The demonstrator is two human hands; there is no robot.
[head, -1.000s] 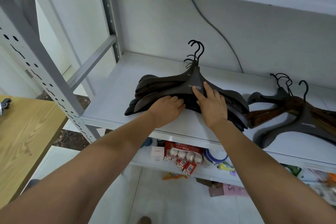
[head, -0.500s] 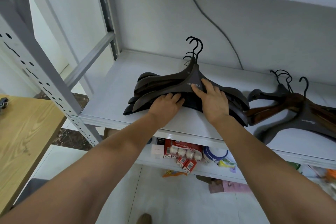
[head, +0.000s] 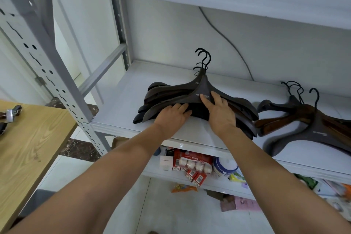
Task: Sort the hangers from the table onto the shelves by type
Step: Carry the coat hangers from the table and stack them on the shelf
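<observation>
A stack of dark brown plastic hangers (head: pixel 171 92) with black hooks lies on the white shelf (head: pixel 121 104), hooks pointing at the back wall. My left hand (head: pixel 171 117) sits at the stack's front edge, with its fingers curled over the left arm of the top hanger. My right hand (head: pixel 220 112) lies flat on the middle and right arm of the top hanger, fingers spread; its thumb is hidden. A second pile (head: pixel 303 119), with reddish wooden hangers and a grey one, rests further right on the same shelf.
A wooden table (head: pixel 28 138) stands at the left with clip hangers (head: pixel 11 112) at its far edge. A perforated grey upright (head: pixel 47 72) frames the shelf's left corner. The lower shelf holds red boxes (head: pixel 190 159) and other goods. A cable (head: pixel 228 43) runs down the back wall.
Both hands stay on the dark hanger stack with almost no shift. The view has tilted slightly, showing more of the shelf above.
</observation>
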